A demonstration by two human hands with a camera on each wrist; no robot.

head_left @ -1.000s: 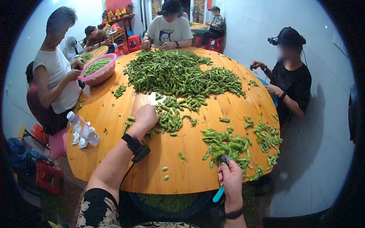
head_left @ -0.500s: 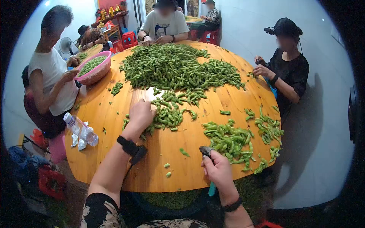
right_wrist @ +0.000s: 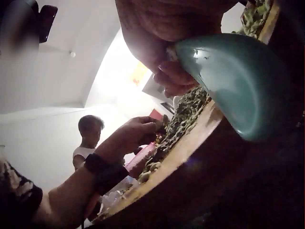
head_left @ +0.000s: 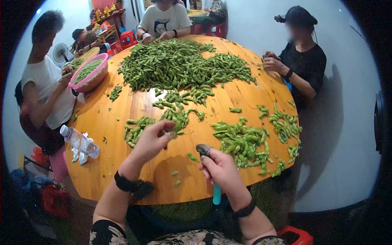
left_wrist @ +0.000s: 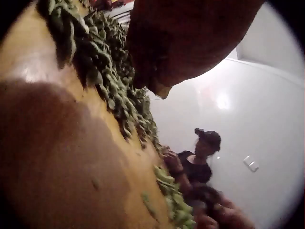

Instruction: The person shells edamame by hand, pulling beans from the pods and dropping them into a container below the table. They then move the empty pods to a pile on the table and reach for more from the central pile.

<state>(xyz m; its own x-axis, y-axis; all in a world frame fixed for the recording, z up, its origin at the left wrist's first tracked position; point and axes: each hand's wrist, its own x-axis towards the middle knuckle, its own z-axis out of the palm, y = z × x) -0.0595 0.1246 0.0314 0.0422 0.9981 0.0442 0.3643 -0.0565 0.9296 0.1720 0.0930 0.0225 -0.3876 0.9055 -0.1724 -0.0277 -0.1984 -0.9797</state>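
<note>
Gripping a teal-handled tool (head_left: 217, 194): right hand (head_left: 222, 168), fingers curled round it, rounded handle end sticking out below the palm. Dark grey piece (head_left: 203, 150) at that hand's fingertips; can't tell if it's a finger cover or part of the tool. Left hand (head_left: 152, 139) is up above the table, just left of the right one, fingers bent, tips pinching a small green pod (right_wrist: 165, 119); pod is blurred, outline poor. Hands are apart, not touching.

Next out: small heap of pods (head_left: 139, 130) just beyond and left of the left hand. Another heap, paler pods (head_left: 241, 141), beyond and right of the right hand, more scattered along the right edge. Single pod (head_left: 192, 157) lies between the hands; two loose beans (head_left: 175, 178) nearer the table edge.

Main pile (head_left: 183, 67) covers the far middle of the round wooden table (head_left: 110, 153). Clear bottle (head_left: 81, 141) lies tilted on crumpled white tissue (head_left: 83, 157) at left. Pink basin (head_left: 103, 70) of shelled beans farther back, by a person in white (head_left: 52, 92). Person in black (head_left: 304, 65) sits at right.
</note>
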